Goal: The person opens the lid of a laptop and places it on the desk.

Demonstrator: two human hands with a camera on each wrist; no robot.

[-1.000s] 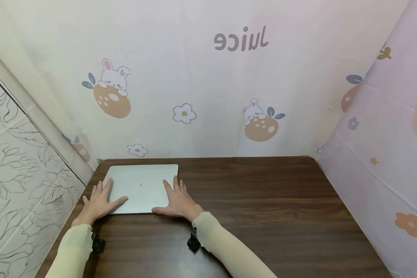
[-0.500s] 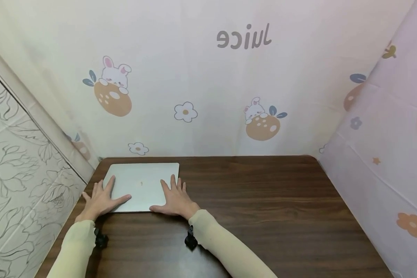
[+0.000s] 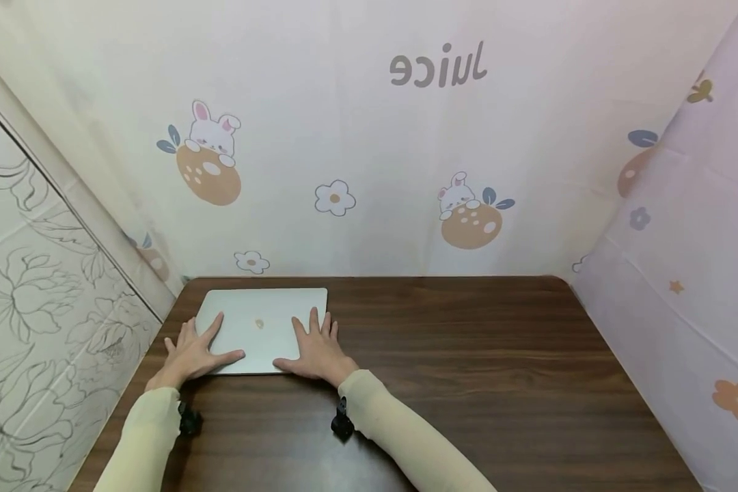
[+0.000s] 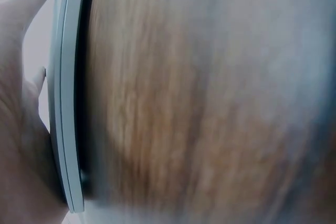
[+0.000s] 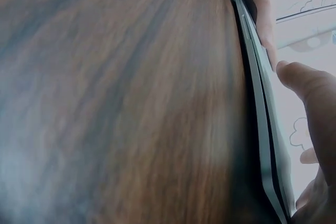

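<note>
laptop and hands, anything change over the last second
Little has changed. Both hands stay flat on the closed laptop, the left hand at its near left corner and the right hand at its near right corner, with nothing gripped or let go. The slight rightward shift in the head view matches the wall prints, so it looks like camera movement. The laptop stays shut on the table.

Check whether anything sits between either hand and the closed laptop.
Nothing visible does. The left hand and right hand both lie flat on the lid of the closed silver laptop at the near left of the dark wooden table, fingers spread, in direct contact.
</note>
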